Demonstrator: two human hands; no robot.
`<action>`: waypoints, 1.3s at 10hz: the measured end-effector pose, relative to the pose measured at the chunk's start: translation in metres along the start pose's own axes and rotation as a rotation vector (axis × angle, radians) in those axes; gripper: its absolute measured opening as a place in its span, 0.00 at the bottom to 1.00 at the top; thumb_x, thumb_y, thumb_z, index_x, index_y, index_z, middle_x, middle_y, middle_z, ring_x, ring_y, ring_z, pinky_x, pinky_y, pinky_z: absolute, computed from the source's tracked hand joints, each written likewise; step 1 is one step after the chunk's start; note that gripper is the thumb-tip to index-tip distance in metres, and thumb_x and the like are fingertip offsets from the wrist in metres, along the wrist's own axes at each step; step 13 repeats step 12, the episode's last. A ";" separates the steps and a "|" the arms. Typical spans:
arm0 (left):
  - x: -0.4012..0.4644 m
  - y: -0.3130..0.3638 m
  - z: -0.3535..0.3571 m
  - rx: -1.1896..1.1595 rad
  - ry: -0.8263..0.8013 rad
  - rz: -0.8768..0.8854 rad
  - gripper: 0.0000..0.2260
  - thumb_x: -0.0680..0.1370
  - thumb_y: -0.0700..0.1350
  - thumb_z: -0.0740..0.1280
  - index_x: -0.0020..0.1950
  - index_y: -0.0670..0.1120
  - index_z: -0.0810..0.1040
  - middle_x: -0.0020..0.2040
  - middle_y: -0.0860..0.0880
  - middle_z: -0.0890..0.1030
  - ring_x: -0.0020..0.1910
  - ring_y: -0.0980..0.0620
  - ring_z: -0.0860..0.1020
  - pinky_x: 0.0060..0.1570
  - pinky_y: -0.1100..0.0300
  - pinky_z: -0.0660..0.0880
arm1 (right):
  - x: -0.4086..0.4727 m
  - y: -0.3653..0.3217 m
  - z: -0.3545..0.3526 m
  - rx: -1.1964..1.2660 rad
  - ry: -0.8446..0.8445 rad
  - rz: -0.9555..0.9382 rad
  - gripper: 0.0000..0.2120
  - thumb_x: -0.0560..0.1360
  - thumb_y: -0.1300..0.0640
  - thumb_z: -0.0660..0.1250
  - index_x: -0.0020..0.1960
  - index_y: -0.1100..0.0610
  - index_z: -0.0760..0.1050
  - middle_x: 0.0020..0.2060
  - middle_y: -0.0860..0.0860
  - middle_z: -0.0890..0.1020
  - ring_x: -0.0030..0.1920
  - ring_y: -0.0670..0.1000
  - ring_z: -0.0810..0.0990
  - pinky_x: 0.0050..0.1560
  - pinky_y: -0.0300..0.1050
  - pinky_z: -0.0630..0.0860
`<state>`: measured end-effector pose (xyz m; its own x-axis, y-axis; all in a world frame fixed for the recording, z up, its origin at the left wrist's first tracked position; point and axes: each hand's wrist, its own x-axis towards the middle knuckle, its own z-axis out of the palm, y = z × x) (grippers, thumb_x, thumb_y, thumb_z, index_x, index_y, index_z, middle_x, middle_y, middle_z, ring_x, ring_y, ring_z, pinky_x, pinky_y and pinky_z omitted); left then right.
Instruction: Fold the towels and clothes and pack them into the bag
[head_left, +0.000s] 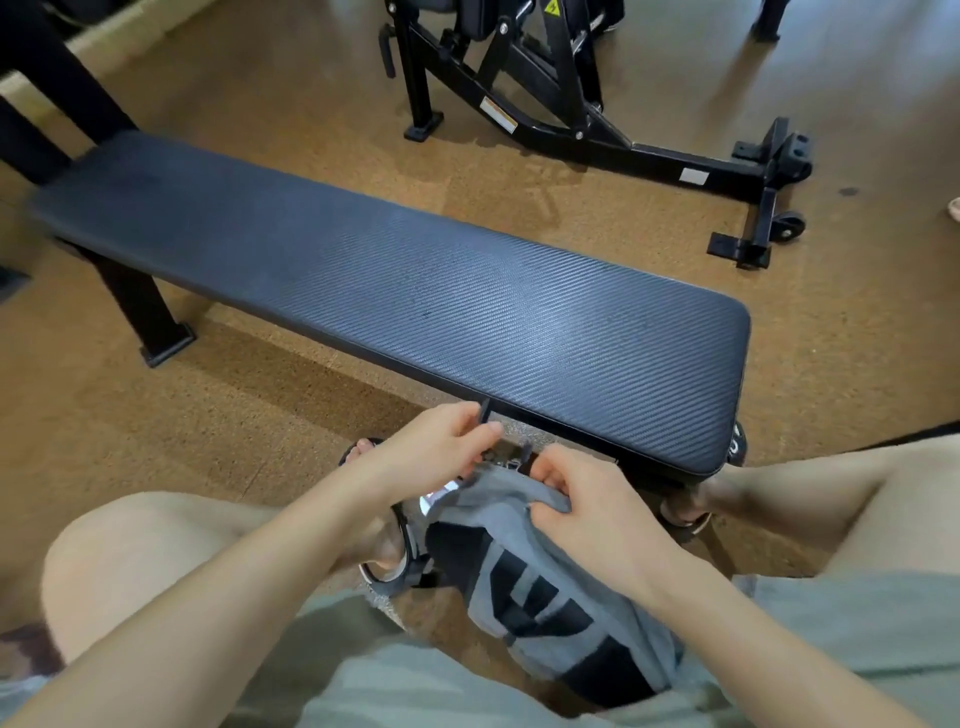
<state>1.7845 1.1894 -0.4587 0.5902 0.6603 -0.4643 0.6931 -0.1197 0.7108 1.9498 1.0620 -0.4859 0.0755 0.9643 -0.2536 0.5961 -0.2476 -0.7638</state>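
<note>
Your arms (249, 561) are bare, no sleeves showing. You wear grey-green shorts (395, 680) and dark strapped sandals (400, 540) on your feet.

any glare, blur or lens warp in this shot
Head view: pale sheen on the bench pad; bench edges bow from wide-angle warp; left end and frame edges look soft; left hand and right hand on the grey bag stay fairly sharp.
</note>
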 end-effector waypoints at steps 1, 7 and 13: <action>0.001 0.005 0.002 0.123 0.000 -0.032 0.14 0.85 0.54 0.58 0.45 0.47 0.72 0.42 0.50 0.84 0.43 0.53 0.83 0.47 0.55 0.79 | -0.003 -0.001 0.000 0.017 0.077 0.004 0.10 0.74 0.59 0.68 0.42 0.46 0.71 0.38 0.45 0.77 0.40 0.44 0.75 0.40 0.41 0.75; 0.024 0.025 0.001 -0.254 0.010 0.053 0.12 0.85 0.49 0.61 0.46 0.43 0.75 0.39 0.50 0.84 0.37 0.53 0.79 0.45 0.53 0.76 | 0.044 0.018 -0.058 -0.060 0.215 -0.120 0.09 0.71 0.68 0.66 0.43 0.54 0.73 0.32 0.47 0.75 0.34 0.48 0.72 0.37 0.46 0.71; 0.029 0.044 -0.004 0.120 0.149 0.086 0.36 0.75 0.59 0.72 0.78 0.54 0.58 0.61 0.55 0.78 0.54 0.60 0.80 0.60 0.53 0.78 | 0.035 0.034 -0.079 -0.016 0.116 0.057 0.10 0.77 0.49 0.68 0.58 0.48 0.77 0.48 0.43 0.81 0.49 0.46 0.80 0.54 0.45 0.78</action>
